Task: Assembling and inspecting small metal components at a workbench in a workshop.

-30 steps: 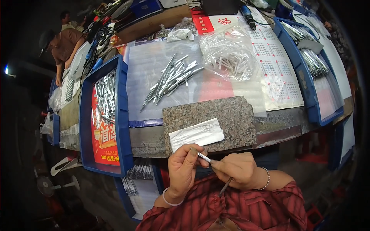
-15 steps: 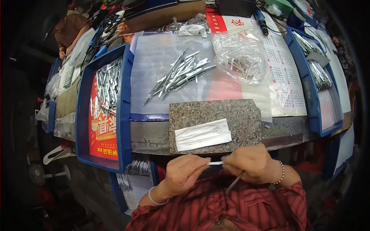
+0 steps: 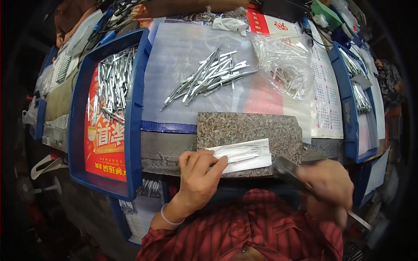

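On a speckled granite slab (image 3: 248, 126) at the table's front edge lies a folded white sheet (image 3: 260, 150). A slim silvery-white strip (image 3: 244, 158) rests on the sheet. My left hand (image 3: 199, 176) is closed at the sheet's left end, its thumb and fingertips pinching the strip's end. To the right of the sheet my right hand (image 3: 328, 185), smeared by motion, is wrapped round what looks like a hammer (image 3: 285, 169). The hammer's dark head is over the slab's right front corner, and a thin handle end sticks out behind the hand.
Beyond the slab, a pile of metal strips (image 3: 207, 76) lies on plastic sheeting. A clear bag of pale pieces (image 3: 285, 69) is to its right. Blue trays of metal strips stand left (image 3: 136, 108) and right (image 3: 350, 108). A co-worker's arm (image 3: 65, 37) shows far left.
Both hands were together in front of the slab, holding a small white piece. My left hand has moved up onto the sheet; my right has swung right with the hammer raised forward. The view has shifted.
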The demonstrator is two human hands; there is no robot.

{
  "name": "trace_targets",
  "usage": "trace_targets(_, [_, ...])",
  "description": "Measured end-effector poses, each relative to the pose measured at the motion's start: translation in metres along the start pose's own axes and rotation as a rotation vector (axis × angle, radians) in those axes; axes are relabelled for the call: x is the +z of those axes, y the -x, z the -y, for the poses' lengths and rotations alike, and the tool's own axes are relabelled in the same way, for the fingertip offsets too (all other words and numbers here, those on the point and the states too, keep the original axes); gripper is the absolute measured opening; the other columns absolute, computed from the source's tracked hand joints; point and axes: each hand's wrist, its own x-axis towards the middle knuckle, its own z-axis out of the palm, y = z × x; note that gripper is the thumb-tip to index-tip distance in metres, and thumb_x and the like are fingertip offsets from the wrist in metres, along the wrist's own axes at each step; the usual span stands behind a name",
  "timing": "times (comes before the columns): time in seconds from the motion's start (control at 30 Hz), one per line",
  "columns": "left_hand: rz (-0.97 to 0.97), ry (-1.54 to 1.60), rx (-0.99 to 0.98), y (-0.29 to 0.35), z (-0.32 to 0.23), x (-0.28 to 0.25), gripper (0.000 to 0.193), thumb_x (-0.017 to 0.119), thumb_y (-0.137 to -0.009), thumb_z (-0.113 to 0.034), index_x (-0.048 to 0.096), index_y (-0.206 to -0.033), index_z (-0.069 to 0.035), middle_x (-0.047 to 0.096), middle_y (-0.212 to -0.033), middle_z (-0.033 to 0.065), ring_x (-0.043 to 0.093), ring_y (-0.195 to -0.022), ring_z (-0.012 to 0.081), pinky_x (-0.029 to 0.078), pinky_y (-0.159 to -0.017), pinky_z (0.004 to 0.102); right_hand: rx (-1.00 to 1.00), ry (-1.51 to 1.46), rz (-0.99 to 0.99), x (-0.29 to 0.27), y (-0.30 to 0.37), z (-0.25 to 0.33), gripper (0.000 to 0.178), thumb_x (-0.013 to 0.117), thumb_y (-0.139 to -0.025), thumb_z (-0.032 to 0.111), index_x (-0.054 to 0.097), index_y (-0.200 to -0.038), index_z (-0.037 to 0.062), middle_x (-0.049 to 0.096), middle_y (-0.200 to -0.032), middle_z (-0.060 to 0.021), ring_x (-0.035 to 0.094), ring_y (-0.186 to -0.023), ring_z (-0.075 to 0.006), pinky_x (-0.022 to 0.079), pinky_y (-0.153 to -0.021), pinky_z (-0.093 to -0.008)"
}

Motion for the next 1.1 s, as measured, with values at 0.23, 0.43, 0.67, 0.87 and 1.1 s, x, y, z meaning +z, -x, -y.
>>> trace_targets(0.23, [0.034,0.039,0.01,-0.004,0.002,-0.001,0.035,0.073,-0.065,0.0,0.069,-0.1,-0.007,0.055,-0.081,0.0038,0.061,-0.086,0.0247,0.037,-0.08,0.0387,0.092,0.103,0.204,0.037,-0.011,-0.039,0.019,0.064,-0.092,0.02,0.062,-0.1,0.0021,0.062,-0.077,-0.0128,0.064,-0.062,-0.0314,0.05,-0.053,-0.0368])
trace_targets(0.43, [0.045,0.001,-0.002,0.003,0.002,-0.007,0.036,0.072,-0.065,-0.001,0.069,-0.1,-0.007,0.055,-0.081,0.0038,0.061,-0.087,0.0247,0.038,-0.081,0.0389,0.027,0.031,0.107,0.005,-0.022,0.011,0.021,0.059,-0.087,0.011,0.065,-0.103,-0.0029,0.07,-0.094,-0.0201,0.067,-0.06,-0.0219,0.051,-0.049,-0.0305])
trace_targets(0.67, [0.073,0.064,-0.013,0.002,0.008,-0.006,0.028,0.069,-0.072,-0.004,0.066,-0.1,-0.006,0.057,-0.088,0.0052,0.061,-0.093,0.0247,0.037,-0.084,0.0404,0.051,0.063,0.271,0.059,-0.025,-0.041,0.016,0.067,-0.088,0.018,0.059,-0.093,0.0053,0.062,-0.078,-0.0115,0.062,-0.06,-0.0309,0.047,-0.048,-0.0362])
trace_targets(0.87, [0.003,0.05,-0.084,0.01,0.018,-0.02,0.027,0.074,-0.071,-0.002,0.065,-0.097,-0.007,0.058,-0.089,0.0069,0.061,-0.094,0.0277,0.038,-0.085,0.041,-0.06,0.178,0.327,0.041,-0.029,-0.009,0.023,0.057,-0.093,0.021,0.064,-0.103,0.0021,0.069,-0.091,-0.0172,0.069,-0.069,-0.0317,0.055,-0.06,-0.0364])
trace_targets(1.1, [0.035,0.05,-0.083,0.009,0.016,-0.025,0.023,0.071,-0.073,-0.004,0.064,-0.095,-0.004,0.058,-0.09,0.0078,0.062,-0.096,0.0285,0.037,-0.087,0.042,-0.053,0.064,0.288,0.098,-0.042,-0.024,0.025,0.07,-0.085,0.023,0.052,-0.078,0.007,0.054,-0.068,-0.0087,0.058,-0.053,-0.026,0.043,-0.044,-0.0361])
